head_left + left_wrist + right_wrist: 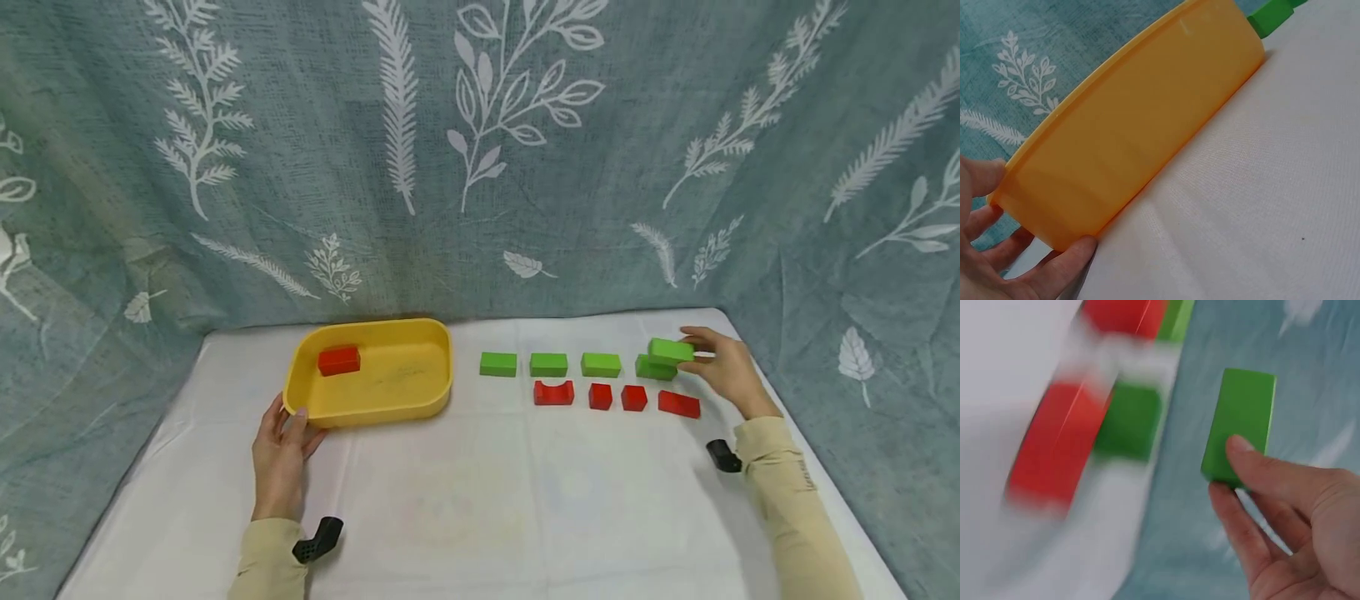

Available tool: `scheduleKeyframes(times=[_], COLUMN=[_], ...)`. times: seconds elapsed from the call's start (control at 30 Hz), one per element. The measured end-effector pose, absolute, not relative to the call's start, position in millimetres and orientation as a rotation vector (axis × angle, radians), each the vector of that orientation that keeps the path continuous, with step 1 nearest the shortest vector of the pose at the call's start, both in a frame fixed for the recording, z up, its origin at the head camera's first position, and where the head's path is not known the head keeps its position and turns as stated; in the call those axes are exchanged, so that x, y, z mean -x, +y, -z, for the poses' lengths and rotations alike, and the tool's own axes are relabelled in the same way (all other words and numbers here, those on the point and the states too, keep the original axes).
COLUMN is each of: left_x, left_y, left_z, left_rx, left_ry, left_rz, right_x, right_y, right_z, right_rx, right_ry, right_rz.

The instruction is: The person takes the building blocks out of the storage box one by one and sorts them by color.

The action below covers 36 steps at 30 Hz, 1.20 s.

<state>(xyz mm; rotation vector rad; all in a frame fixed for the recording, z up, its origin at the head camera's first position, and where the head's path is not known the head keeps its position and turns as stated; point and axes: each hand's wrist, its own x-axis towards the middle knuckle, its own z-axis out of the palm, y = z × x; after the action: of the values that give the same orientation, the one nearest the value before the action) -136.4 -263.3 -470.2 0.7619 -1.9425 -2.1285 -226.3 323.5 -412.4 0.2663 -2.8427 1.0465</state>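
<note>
A yellow plastic tray (401, 411) stands at the left, with a red block (339, 361) inside. My left hand (281, 462) holds the tray's near left corner, its thumb at the rim and fingers spread against the outer wall (1135, 119). At the far right, my right hand (723, 367) pinches a green block (672, 350) by one end between thumb and fingers. In the right wrist view this green block (1241, 412) appears raised. Another green block (655, 368) lies partly hidden behind it on the white cloth.
Green blocks (549, 365) line the back of the white-covered table (450, 517). In front are a red notched block (553, 393), two small red blocks (600, 397) and a longer red block (678, 405). A patterned blue-green cloth (420, 250) hangs behind.
</note>
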Motion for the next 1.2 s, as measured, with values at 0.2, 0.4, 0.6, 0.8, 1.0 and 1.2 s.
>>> scheduleKeyframes(times=[0.2, 0.4, 0.6, 0.8, 1.0, 1.2], left_x=[132, 132, 134, 139, 139, 140], left_y=[-269, -270, -269, -266, -269, -268], left_z=[470, 471, 473, 472, 469, 472], left_rx=[-0.799, -0.802, -0.815, -0.807, -0.806, -0.801], left_ry=[-1.953, -1.944, -1.937, -1.962, -1.949, -1.964], left_rz=[2.095, 2.105, 2.100, 2.098, 2.098, 2.080], right_x=[229, 226, 227, 223, 235, 256], right_y=[379, 390, 390, 386, 324, 215], right_z=[436, 446, 446, 436, 410, 401], right_rx=[-0.102, -0.100, -0.112, -0.145, -0.244, -0.581], right_ry=[-2.968, -3.024, -3.008, -2.996, -2.869, -2.738], right_rz=[-1.052, -1.041, -1.005, -0.978, -0.917, -1.110])
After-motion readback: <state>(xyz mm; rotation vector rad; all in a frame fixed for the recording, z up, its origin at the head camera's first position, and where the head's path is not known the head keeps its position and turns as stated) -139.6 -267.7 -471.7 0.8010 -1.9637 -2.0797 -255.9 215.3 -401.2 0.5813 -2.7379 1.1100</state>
